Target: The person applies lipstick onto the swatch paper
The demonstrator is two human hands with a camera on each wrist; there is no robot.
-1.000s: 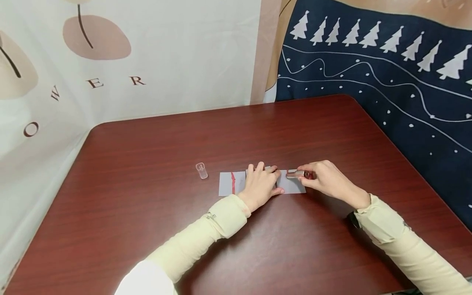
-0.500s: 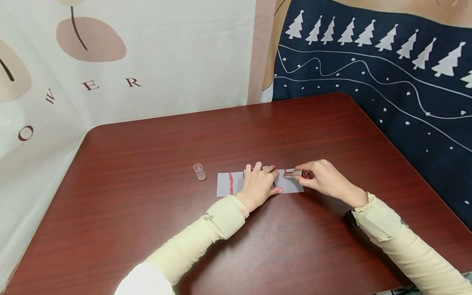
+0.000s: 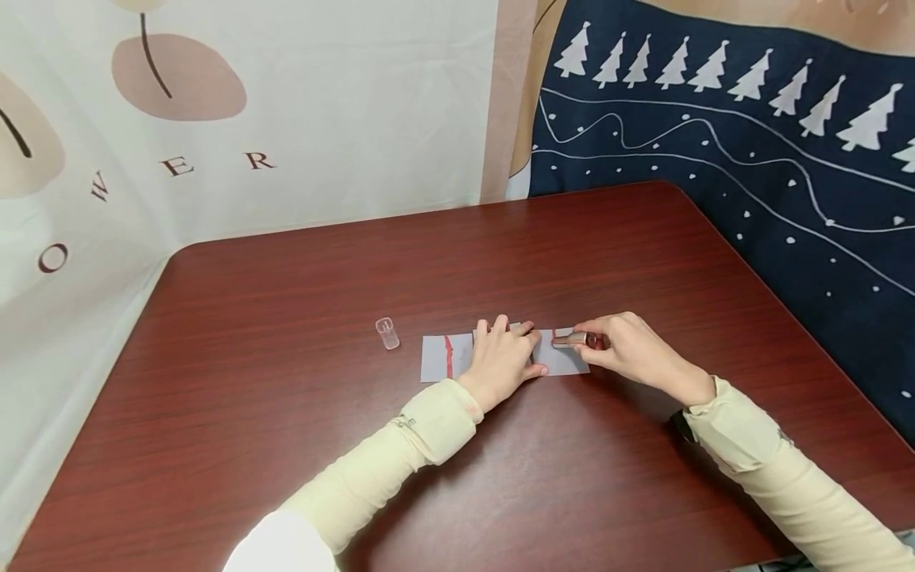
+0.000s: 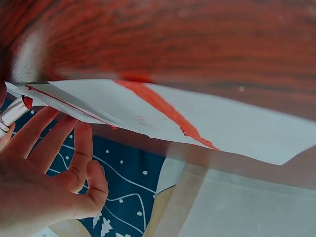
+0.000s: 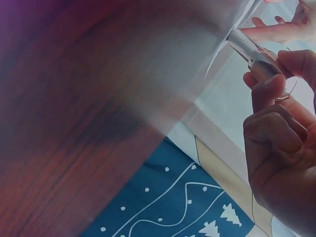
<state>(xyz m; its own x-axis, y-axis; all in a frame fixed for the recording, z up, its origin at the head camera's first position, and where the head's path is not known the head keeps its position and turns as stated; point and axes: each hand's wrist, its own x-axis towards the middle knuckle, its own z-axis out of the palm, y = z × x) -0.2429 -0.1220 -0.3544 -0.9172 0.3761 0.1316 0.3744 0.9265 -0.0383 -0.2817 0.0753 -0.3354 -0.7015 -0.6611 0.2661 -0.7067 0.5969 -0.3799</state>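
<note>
We see small clear plastic cap [image 3: 388, 334] left of rectangular white paper [image 3: 434, 364]. Left hand [image 3: 499, 357], fingers spread, rests across paper's middle. Over paper's right part, silver lipstick tube [image 3: 568, 340], red tip leftward, long axis sideways, pinched by right hand [image 3: 635, 343], nearer hand.

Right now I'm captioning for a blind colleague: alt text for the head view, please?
A person's right hand holds a lipstick to pale paper, at a short red mark, on a reddish-brown table. The left hand rests on the paper, right of a longer red stripe; a small clear cap sits farther left.
</note>
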